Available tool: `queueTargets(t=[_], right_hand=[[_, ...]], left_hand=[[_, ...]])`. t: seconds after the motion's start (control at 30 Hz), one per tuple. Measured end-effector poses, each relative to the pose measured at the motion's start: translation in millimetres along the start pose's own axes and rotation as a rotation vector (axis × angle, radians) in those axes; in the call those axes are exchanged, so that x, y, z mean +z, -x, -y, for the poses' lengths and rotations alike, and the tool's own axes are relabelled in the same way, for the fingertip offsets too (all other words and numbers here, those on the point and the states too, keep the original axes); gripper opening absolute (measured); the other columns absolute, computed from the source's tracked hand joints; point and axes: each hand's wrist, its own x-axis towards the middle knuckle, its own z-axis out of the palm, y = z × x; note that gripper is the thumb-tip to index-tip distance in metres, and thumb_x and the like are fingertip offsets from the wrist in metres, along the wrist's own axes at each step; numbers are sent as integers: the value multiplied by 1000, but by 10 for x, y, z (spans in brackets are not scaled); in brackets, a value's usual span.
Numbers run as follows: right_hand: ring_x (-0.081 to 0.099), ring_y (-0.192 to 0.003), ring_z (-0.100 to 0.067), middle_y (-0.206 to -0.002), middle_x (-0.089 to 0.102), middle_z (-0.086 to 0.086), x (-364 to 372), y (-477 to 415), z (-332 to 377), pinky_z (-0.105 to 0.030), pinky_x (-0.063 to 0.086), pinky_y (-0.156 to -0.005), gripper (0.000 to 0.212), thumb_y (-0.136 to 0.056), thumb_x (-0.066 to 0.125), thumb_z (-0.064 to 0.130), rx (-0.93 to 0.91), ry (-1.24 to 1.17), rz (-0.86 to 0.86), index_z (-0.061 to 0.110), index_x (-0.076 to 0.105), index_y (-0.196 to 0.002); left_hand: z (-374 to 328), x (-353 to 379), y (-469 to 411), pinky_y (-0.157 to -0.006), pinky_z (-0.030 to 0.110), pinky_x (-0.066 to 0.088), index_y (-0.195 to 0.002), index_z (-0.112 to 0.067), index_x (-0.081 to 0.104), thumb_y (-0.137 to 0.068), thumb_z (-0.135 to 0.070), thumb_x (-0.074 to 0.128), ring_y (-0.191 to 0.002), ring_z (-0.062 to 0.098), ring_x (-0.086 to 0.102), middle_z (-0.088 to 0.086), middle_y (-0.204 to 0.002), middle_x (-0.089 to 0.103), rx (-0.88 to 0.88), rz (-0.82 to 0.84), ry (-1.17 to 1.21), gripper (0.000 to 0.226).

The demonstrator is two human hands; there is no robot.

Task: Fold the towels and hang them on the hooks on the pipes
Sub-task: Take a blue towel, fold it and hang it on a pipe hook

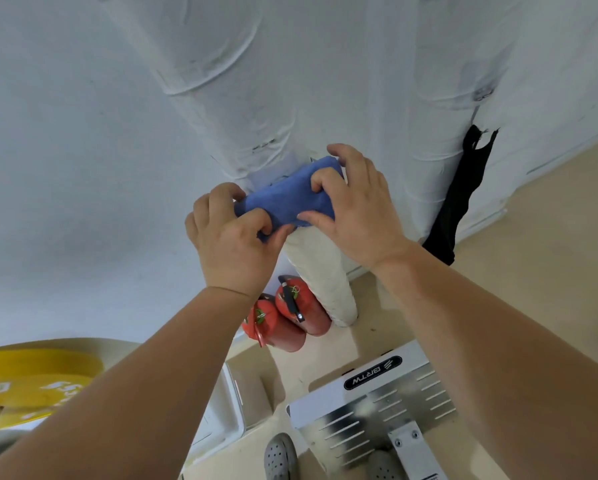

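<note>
**Both hands hold a folded blue towel against the white pipe**

The blue towel (290, 197) is folded into a thick, compact bundle and is held up high, directly in front of the left white pipe (235, 98). The left hand (231, 237) grips the lower left end of the towel; its thumb and fingers are closed on the cloth. The right hand (354, 206) holds the upper right end, with the thumb under the bundle and the fingers curled over its top edge. A hook is not visible behind the towel, so I cannot tell if the towel touches one.

A second white pipe (439, 98) stands to the right, and a black cloth (460, 199) hangs at its right side. Under the hands, two red fire extinguishers (290, 313) stand on the beige floor (532, 220) near the base of the left pipe. At the bottom left is a yellow weight plate (38, 379).
</note>
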Motion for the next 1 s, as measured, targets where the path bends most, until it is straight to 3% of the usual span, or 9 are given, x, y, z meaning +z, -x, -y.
queueTargets(t=[0.3, 0.47, 0.53, 0.6, 0.63, 0.7, 0.8, 0.9, 1.0], right_hand=[[56, -105, -33, -133, 51, -15, 113, -52, -111, -45, 51, -81, 43, -84, 69, 44, -63, -14, 10, 27, 39, -109], [55, -109, -32, -138, 49, -15, 50, 56, -28, -46, 52, -86, 37, -89, 63, 42, -12, 62, 18, 25, 41, -115], [52, -124, -36, -147, 44, -18, 34, 158, 27, -46, 49, -97, 35, -92, 61, 36, 30, 131, -21, 22, 47, -121], [37, -143, -39, -157, 35, -21, 42, 273, 105, -49, 38, -113, 39, -95, 57, 31, 24, 215, -58, 15, 50, -129], [28, -149, -39, -161, 29, -22, 58, 331, 145, -52, 30, -119, 44, -96, 55, 28, 5, 242, -53, 11, 47, -136], [16, -153, -36, -165, 20, -20, 112, 428, 191, -55, 18, -124, 60, -97, 53, 22, -38, 274, -7, 5, 30, -150], [12, -155, -32, -167, 13, -17, 155, 465, 183, -53, 11, -125, 74, -96, 49, 13, -65, 313, 41, 3, 8, -158], [12, -155, -33, -167, 12, -18, 158, 390, 129, -52, 11, -126, 67, -95, 26, 10, -126, 332, 58, 3, 1, -157], [6, -156, -33, -168, 2, -15, 186, 334, 4, -53, 9, -126, 67, -96, 20, 8, -198, 364, 96, 5, -12, -156]], left_hand=[[68, 83, -35, -75, 39, 36, -61, -17, 69, -65, -47, 88, -86, 36, 54, 12, -93, 57, -3, 61, 48, 36], [29, 3, -25, -75, 43, 42, -65, -16, 67, -68, -42, 88, -87, 37, 54, 14, -96, 57, -7, 104, 56, 34], [-3, -62, 40, -81, 46, 43, -72, -13, 67, -73, -34, 87, -94, 39, 56, 17, -106, 60, 23, 118, 20, 30], [-28, -101, 184, -100, 55, 39, -88, -11, 66, -78, -25, 81, -119, 44, 52, 21, -129, 57, 95, 162, -74, 24], [-43, -114, 277, -112, 60, 30, -97, -11, 64, -80, -23, 78, -134, 44, 44, 21, -143, 51, 118, 193, -119, 25], [-77, -118, 461, -121, 64, 6, -117, -14, 57, -83, -21, 73, -152, 39, 19, 17, -161, 30, 140, 222, -150, 39], [-152, -77, 625, -121, 61, -10, -155, -12, 28, -87, -18, 68, -158, 30, -4, 8, -170, 8, 197, 234, -195, 80], [-158, 13, 631, -120, 59, -18, -159, -11, -5, -90, -22, 60, -155, 26, -18, 6, -168, -16, 173, 305, -302, 95], [-75, 89, 557, -118, 58, -21, -155, -13, -24, -92, -28, 48, -150, 25, -34, 4, -160, -40, 146, 409, -363, 97]])
